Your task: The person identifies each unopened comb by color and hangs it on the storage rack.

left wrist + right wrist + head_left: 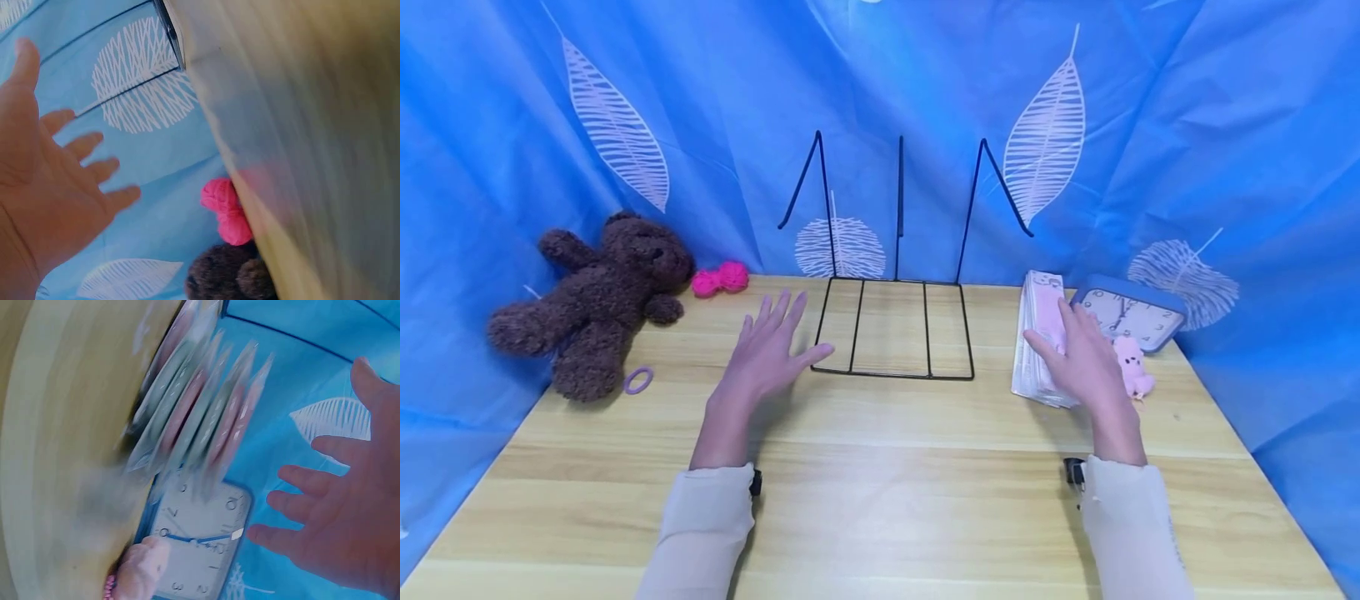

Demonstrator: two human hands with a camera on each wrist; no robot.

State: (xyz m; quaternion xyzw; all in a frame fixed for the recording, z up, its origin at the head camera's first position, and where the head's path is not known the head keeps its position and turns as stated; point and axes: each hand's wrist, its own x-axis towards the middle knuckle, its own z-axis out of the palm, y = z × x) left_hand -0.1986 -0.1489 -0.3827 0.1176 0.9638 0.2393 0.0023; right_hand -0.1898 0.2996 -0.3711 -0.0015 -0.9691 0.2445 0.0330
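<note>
A black wire book stand (pixel 892 327) sits at the back middle of the wooden table (pixel 880 500), with three upright wire arms against the blue curtain. My left hand (pixel 767 354) hovers just left of its base, fingers spread and holding nothing; the left wrist view shows the same spread fingers (pixel 84 144). My right hand (pixel 1078 354) hovers over a stack of pink and white booklets (pixel 1037 342), fingers straight and empty. In the right wrist view the booklets (pixel 194 406) are blurred.
A brown teddy bear (pixel 595 304) lies at the back left beside a pink yarn bow (pixel 720 279) and a purple hair tie (pixel 638 381). A blue clock (pixel 1131 315) and a small pink toy (pixel 1131 365) lie at the back right. Blue curtain surrounds the table.
</note>
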